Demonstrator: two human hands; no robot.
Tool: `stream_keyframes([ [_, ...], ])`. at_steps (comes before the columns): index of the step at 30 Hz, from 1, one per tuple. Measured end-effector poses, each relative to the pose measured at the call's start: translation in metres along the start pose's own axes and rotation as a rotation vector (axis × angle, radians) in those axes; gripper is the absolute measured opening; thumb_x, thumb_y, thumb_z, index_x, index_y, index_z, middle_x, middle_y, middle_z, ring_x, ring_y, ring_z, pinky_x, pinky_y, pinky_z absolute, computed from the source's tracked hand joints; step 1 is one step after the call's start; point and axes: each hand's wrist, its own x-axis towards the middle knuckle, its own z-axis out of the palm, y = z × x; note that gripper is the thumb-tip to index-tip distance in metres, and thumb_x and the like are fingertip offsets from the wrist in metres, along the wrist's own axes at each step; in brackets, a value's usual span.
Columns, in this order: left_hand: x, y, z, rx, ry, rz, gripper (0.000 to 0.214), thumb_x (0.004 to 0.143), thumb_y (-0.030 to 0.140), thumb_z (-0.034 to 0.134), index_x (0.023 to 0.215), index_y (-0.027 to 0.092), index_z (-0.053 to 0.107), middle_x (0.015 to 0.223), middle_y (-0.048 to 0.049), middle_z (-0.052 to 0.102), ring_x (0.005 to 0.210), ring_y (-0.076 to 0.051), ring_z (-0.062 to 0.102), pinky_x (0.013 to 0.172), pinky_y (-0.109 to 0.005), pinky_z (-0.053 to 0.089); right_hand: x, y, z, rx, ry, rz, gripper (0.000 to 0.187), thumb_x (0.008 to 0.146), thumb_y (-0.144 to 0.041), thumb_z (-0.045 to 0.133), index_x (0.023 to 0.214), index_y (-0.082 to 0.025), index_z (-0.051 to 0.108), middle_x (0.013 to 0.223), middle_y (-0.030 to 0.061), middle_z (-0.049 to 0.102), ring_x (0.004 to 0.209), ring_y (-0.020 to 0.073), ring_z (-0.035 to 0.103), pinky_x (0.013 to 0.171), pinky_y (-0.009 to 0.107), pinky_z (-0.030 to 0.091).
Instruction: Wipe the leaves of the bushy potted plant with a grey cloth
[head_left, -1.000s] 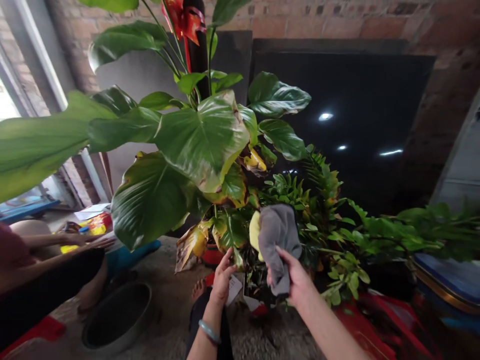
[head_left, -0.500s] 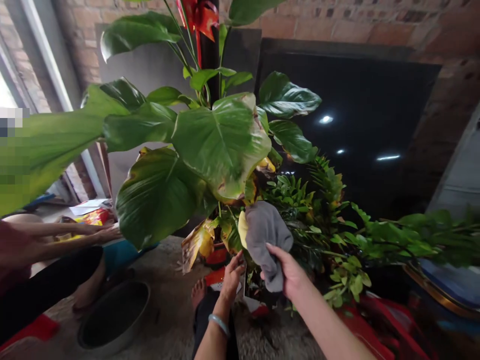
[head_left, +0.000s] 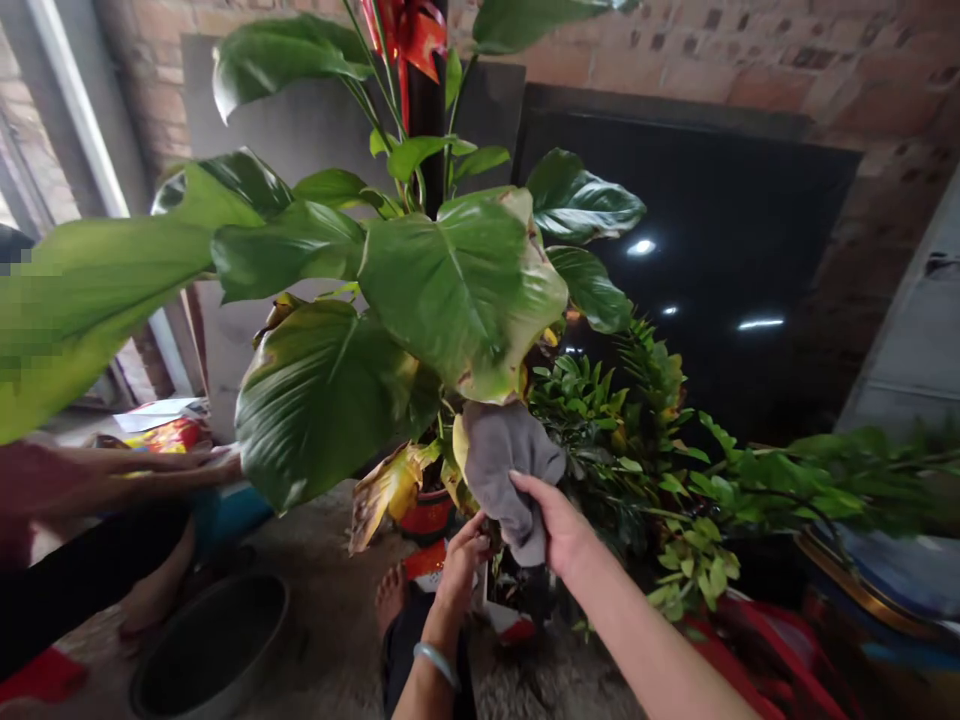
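Observation:
My right hand (head_left: 559, 525) grips a grey cloth (head_left: 504, 462) and presses it against a yellowing leaf (head_left: 459, 447) low in a big potted plant (head_left: 457, 290). My left hand (head_left: 463, 568), with a pale bangle at the wrist, reaches in just below the cloth; its fingers are curled near the leaf's base, and what they hold is hidden. A red pot (head_left: 426, 512) shows under the leaves. My bare foot (head_left: 391, 597) rests on the floor beside it.
A person sits at the left, arms (head_left: 142, 470) stretched over coloured papers (head_left: 161, 436). A dark round basin (head_left: 214, 650) lies on the concrete floor at lower left. Bushy small-leaved plants (head_left: 675, 480) fill the right. A dark panel (head_left: 720, 250) and brick wall stand behind.
My right hand has carried the cloth leftward and slightly upward, closer under the large leaf. My left hand followed, staying beneath it. The view shifted a little to the left.

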Motion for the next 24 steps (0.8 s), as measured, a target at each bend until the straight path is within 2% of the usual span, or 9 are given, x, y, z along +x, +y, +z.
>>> stream_keyframes([
  [2, 0.002, 0.002, 0.000, -0.075, 0.004, -0.014, 0.040, 0.056, 0.035, 0.073, 0.090, 0.014, 0.071, 0.088, -0.0111, 0.072, 0.090, -0.028, 0.064, 0.081, -0.037, 0.048, 0.010, 0.019, -0.012, -0.039, 0.049, 0.103, 0.021, 0.078, -0.023, 0.066, 0.060, -0.015, 0.060, 0.039, 0.0006, 0.059, 0.028, 0.0117, 0.047, 0.029, 0.021, 0.037],
  [5, 0.005, 0.005, -0.004, -0.236, -0.051, -0.102, 0.052, 0.062, 0.055, 0.069, 0.094, 0.014, 0.069, 0.092, -0.0138, 0.072, 0.100, -0.032, 0.064, 0.087, -0.041, 0.047, 0.005, 0.051, -0.047, -0.063, 0.106, 0.201, 0.035, 0.084, -0.030, 0.060, 0.053, -0.016, 0.056, 0.034, 0.0013, 0.053, 0.024, 0.0106, 0.043, 0.027, 0.020, 0.034],
  [8, 0.007, 0.007, -0.008, -0.274, -0.087, -0.185, 0.058, 0.061, 0.061, 0.069, 0.095, 0.014, 0.069, 0.091, -0.0145, 0.072, 0.104, -0.035, 0.063, 0.090, -0.043, 0.046, -0.013, 0.053, -0.065, -0.010, 0.011, 0.258, 0.031, 0.078, -0.033, 0.068, 0.055, -0.014, 0.059, 0.036, 0.0018, 0.055, 0.026, 0.0111, 0.046, 0.029, 0.021, 0.037],
  [11, 0.008, 0.005, -0.008, -0.232, -0.049, -0.163, 0.058, 0.066, 0.065, 0.063, 0.094, 0.014, 0.069, 0.089, -0.0136, 0.073, 0.104, -0.035, 0.062, 0.090, -0.042, 0.045, -0.017, 0.023, -0.046, 0.081, -0.104, 0.085, 0.024, 0.070, -0.030, 0.075, 0.060, -0.013, 0.063, 0.039, 0.0005, 0.058, 0.028, 0.0109, 0.047, 0.031, 0.022, 0.040],
  [13, 0.008, 0.003, -0.007, -0.207, -0.037, -0.131, 0.061, 0.072, 0.066, 0.056, 0.096, 0.012, 0.069, 0.091, -0.0145, 0.073, 0.104, -0.033, 0.062, 0.090, -0.042, 0.045, -0.009, 0.006, -0.025, 0.096, -0.047, -0.006, 0.019, 0.073, -0.026, 0.073, 0.061, -0.014, 0.063, 0.041, -0.0006, 0.060, 0.029, 0.0100, 0.047, 0.031, 0.021, 0.039],
  [16, 0.008, 0.000, -0.006, -0.204, -0.060, -0.124, 0.064, 0.076, 0.066, 0.052, 0.104, 0.011, 0.069, 0.098, -0.0160, 0.073, 0.103, -0.032, 0.063, 0.090, -0.041, 0.045, 0.007, 0.009, -0.010, 0.038, 0.103, 0.049, 0.024, 0.082, -0.021, 0.062, 0.059, -0.015, 0.061, 0.041, 0.0005, 0.060, 0.028, 0.0101, 0.047, 0.029, 0.019, 0.037],
  [18, 0.008, -0.001, -0.009, -0.227, -0.077, -0.127, 0.065, 0.077, 0.065, 0.053, 0.111, 0.012, 0.068, 0.100, -0.0151, 0.073, 0.102, -0.032, 0.064, 0.090, -0.040, 0.046, 0.008, 0.030, -0.016, -0.007, 0.174, 0.120, 0.033, 0.086, -0.021, 0.057, 0.054, -0.014, 0.059, 0.036, 0.0031, 0.058, 0.025, 0.0111, 0.045, 0.026, 0.020, 0.034],
  [21, 0.009, -0.002, -0.013, -0.240, -0.097, -0.159, 0.065, 0.078, 0.062, 0.056, 0.118, 0.011, 0.066, 0.093, -0.0134, 0.074, 0.093, -0.031, 0.067, 0.086, -0.040, 0.048, -0.011, 0.057, -0.035, -0.085, 0.264, 0.236, 0.040, 0.089, -0.023, 0.052, 0.050, -0.015, 0.057, 0.032, 0.0044, 0.054, 0.022, 0.0116, 0.041, 0.023, 0.021, 0.032],
  [24, 0.011, -0.005, -0.014, -0.230, -0.094, -0.159, 0.063, 0.079, 0.058, 0.057, 0.119, 0.010, 0.066, 0.079, -0.0106, 0.073, 0.084, -0.030, 0.068, 0.081, -0.039, 0.050, -0.034, 0.051, -0.042, -0.089, 0.202, 0.249, 0.031, 0.080, -0.025, 0.063, 0.052, -0.014, 0.059, 0.034, 0.0030, 0.056, 0.024, 0.0111, 0.043, 0.025, 0.021, 0.034],
])
